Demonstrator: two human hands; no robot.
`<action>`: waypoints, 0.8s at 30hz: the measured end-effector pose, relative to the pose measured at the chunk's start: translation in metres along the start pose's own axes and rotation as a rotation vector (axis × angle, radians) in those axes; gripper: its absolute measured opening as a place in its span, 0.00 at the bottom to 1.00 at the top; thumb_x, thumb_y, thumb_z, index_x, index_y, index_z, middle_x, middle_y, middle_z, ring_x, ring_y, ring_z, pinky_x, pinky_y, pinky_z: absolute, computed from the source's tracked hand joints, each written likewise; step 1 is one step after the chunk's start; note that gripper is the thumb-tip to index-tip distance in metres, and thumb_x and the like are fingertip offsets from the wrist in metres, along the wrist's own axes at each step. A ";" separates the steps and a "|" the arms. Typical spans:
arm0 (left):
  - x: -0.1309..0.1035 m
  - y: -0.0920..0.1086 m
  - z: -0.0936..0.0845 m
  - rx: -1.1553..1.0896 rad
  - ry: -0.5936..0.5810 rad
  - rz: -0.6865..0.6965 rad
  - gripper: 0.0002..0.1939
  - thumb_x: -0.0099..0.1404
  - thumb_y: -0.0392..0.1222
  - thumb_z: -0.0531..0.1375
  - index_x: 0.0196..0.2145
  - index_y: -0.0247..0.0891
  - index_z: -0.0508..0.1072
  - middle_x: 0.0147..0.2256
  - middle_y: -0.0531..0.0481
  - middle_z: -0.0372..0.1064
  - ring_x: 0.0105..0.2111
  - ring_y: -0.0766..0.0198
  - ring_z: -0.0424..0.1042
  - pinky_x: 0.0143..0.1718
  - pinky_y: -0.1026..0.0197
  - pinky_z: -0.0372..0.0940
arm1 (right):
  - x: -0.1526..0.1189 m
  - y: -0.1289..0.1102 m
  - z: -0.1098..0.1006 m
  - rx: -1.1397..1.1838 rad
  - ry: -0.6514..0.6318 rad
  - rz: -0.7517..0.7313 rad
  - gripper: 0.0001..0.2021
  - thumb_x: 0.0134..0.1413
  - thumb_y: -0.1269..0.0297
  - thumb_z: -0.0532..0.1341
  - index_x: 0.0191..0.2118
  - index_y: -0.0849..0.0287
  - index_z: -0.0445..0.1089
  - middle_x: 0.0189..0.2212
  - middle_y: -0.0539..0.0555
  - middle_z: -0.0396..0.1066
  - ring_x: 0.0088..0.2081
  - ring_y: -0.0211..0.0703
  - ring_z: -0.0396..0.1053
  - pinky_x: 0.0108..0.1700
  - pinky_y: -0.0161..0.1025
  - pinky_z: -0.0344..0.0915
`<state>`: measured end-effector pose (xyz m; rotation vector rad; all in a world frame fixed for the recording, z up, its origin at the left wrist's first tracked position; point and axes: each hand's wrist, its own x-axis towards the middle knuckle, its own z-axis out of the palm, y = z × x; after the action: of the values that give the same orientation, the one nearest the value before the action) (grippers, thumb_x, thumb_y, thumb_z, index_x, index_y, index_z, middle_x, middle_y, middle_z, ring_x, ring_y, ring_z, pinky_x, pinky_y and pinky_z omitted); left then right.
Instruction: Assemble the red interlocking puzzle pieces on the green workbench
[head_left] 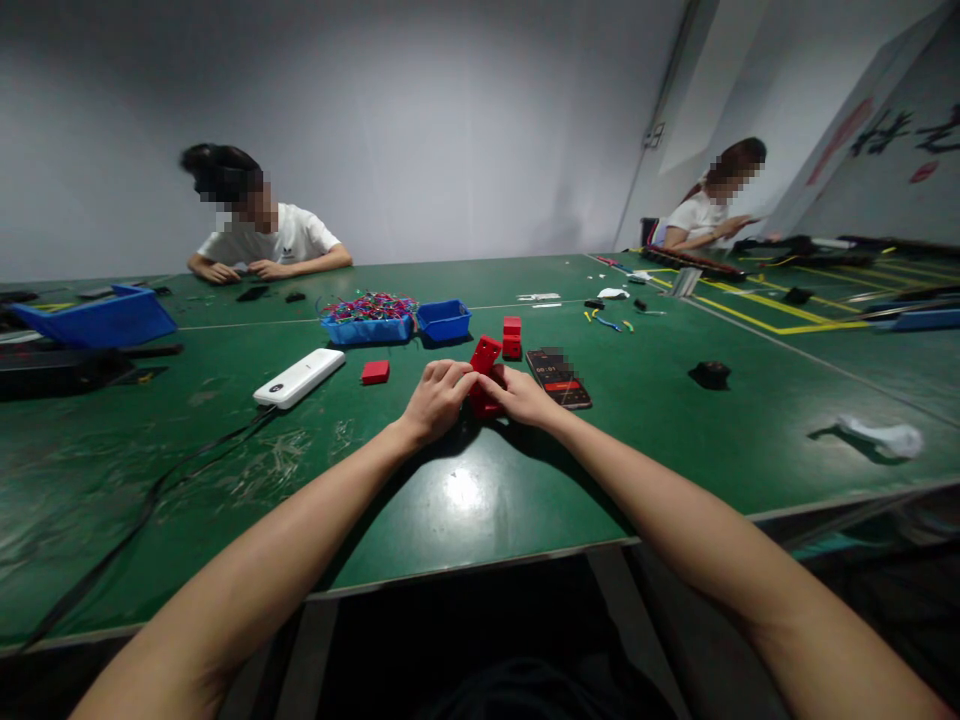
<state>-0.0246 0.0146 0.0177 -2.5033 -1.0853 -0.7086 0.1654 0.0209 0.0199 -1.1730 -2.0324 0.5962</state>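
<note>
A red box-like piece (486,352) with small holes in its face is held between my two hands, tilted up above the green table (465,520). My left hand (439,400) pinches it from the left, fingers curled. From the right, my right hand (523,394) grips its lower part, thumb toward the left fingertips. The fingers hide some of the piece. Just behind my hands stand stacked red blocks (511,338). Another red block (375,372) lies to the left.
A phone (559,378) lies right of my hands. A white power bank (300,378) with a black cable, a blue tray of coloured wires (369,320) and a blue bin (444,321) are left. Two people sit across the table; a black object (709,375) lies right.
</note>
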 end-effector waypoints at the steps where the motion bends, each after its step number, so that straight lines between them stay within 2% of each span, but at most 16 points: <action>1: 0.000 0.000 0.000 -0.004 -0.006 0.010 0.15 0.67 0.36 0.48 0.47 0.40 0.70 0.47 0.42 0.68 0.49 0.54 0.63 0.52 0.49 0.57 | 0.001 0.002 0.000 0.026 0.012 0.012 0.19 0.60 0.49 0.52 0.38 0.61 0.69 0.34 0.55 0.74 0.35 0.41 0.70 0.38 0.36 0.63; 5: 0.000 -0.003 -0.002 -0.008 -0.029 0.052 0.15 0.69 0.39 0.47 0.48 0.41 0.70 0.46 0.43 0.69 0.48 0.55 0.64 0.51 0.50 0.57 | 0.007 0.010 0.003 0.108 0.036 0.029 0.22 0.58 0.46 0.51 0.32 0.60 0.69 0.27 0.50 0.70 0.30 0.38 0.66 0.34 0.35 0.62; 9: 0.000 -0.002 -0.003 -0.034 -0.051 0.116 0.17 0.70 0.39 0.46 0.49 0.44 0.70 0.47 0.44 0.69 0.48 0.56 0.64 0.51 0.51 0.56 | 0.009 0.013 0.005 0.189 0.093 0.079 0.20 0.55 0.48 0.55 0.33 0.62 0.70 0.28 0.52 0.72 0.30 0.40 0.67 0.34 0.35 0.63; 12: 0.001 0.002 -0.004 -0.069 -0.059 0.117 0.15 0.69 0.42 0.48 0.48 0.45 0.70 0.47 0.45 0.69 0.48 0.56 0.64 0.51 0.52 0.56 | 0.008 0.012 0.004 0.212 0.109 0.062 0.21 0.56 0.47 0.54 0.34 0.63 0.71 0.29 0.53 0.72 0.32 0.42 0.67 0.35 0.36 0.63; 16: 0.001 0.005 -0.010 -0.096 -0.007 0.061 0.17 0.67 0.50 0.52 0.47 0.41 0.70 0.47 0.43 0.67 0.49 0.55 0.63 0.52 0.53 0.56 | 0.006 0.009 0.003 0.200 0.111 0.037 0.23 0.57 0.47 0.52 0.34 0.63 0.72 0.30 0.54 0.73 0.32 0.43 0.68 0.36 0.36 0.63; 20: 0.000 0.000 -0.013 -0.094 0.044 -0.060 0.17 0.69 0.49 0.47 0.44 0.38 0.71 0.45 0.43 0.67 0.48 0.55 0.63 0.51 0.52 0.56 | 0.007 0.009 0.004 0.205 0.097 0.047 0.23 0.58 0.47 0.51 0.35 0.63 0.71 0.30 0.54 0.73 0.33 0.43 0.68 0.35 0.36 0.63; 24: 0.000 -0.010 -0.003 -0.166 -0.055 -0.175 0.21 0.70 0.49 0.43 0.42 0.37 0.72 0.41 0.43 0.70 0.44 0.55 0.65 0.47 0.51 0.59 | 0.007 0.008 0.005 0.208 0.062 0.039 0.22 0.60 0.49 0.49 0.36 0.63 0.70 0.30 0.54 0.72 0.32 0.42 0.66 0.34 0.35 0.62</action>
<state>-0.0323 0.0199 0.0210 -2.6016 -1.3290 -0.8120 0.1633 0.0302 0.0136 -1.0958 -1.8499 0.7611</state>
